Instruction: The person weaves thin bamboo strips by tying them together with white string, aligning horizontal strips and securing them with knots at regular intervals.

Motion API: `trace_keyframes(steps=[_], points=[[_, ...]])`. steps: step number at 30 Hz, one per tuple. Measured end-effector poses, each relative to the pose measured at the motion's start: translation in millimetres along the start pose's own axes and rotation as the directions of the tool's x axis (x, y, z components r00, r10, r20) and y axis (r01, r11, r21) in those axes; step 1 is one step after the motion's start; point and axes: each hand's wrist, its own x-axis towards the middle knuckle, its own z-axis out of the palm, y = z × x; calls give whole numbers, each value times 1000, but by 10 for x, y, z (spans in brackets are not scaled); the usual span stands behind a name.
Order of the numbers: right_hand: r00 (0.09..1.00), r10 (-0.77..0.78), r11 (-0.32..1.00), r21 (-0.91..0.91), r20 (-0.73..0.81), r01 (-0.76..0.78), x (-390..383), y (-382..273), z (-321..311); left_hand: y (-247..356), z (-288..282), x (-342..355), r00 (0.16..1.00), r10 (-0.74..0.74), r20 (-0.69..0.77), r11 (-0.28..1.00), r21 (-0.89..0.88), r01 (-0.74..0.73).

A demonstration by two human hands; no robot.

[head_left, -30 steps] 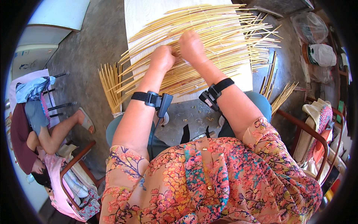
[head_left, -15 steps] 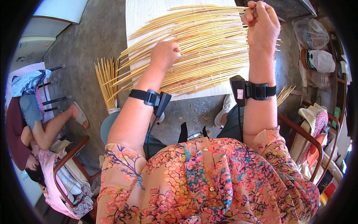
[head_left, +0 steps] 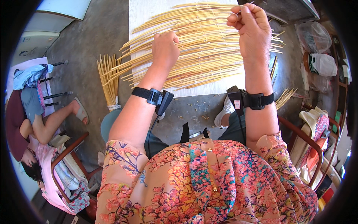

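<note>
fingers of the left hand [head_left: 165, 50] are curled into a loose fist, thumb against forefinger, over the left part of the stick mat [head_left: 209, 49]; whether they are clamped on anything i cannot tell. the right hand [head_left: 254, 33] is raised over the upper right of the mat, its thumb and forefinger pinched together on a thin pale strand [head_left: 252, 2], too fine to make out fully, while its other fingers bend loosely.

the stick mat, straw-yellow rods crossed by rows of pale stitching, lies on the white surface [head_left: 143, 8], with rod ends sticking out past both side edges. the left fist hides some rods in the left half, and the right hand and forearm block the view of part of the right end.

just off the left edge is a stick bundle [head_left: 108, 84], bound in white at its foot; rod ends of the mat overlap it in this view. a smaller rod bundle [head_left: 285, 99] shows beyond the right forearm, near a wooden chair arm [head_left: 302, 132]. pale scraps [head_left: 201, 106] litter the concrete floor [head_left: 112, 22] below the near edge. at far left another person [head_left: 16, 123] in a maroon top has one leg stretched out, a light slipper [head_left: 80, 112] on the foot. clear plastic bags [head_left: 313, 35] are bunched at upper right.
</note>
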Motion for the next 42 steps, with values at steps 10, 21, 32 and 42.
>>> trace_keyframes(steps=[10, 21, 32, 42], points=[[920, 167, 873, 380, 355, -305, -327, -131, 528, 91, 1, 201, 533, -540, 652, 562, -193, 804], [936, 42, 475, -831, 351, 290, -249, 863, 228, -57, -178, 228, 826, -319, 464, 931, -11, 366], [886, -10, 244, -858, 463, 451, -378, 1322, 405, -179, -194, 280, 823, -332, 461, 898, -112, 425], [904, 218, 552, -811, 368, 196, -327, 1291, 456, -296, 54, 230, 782, -442, 439, 815, -167, 555]])
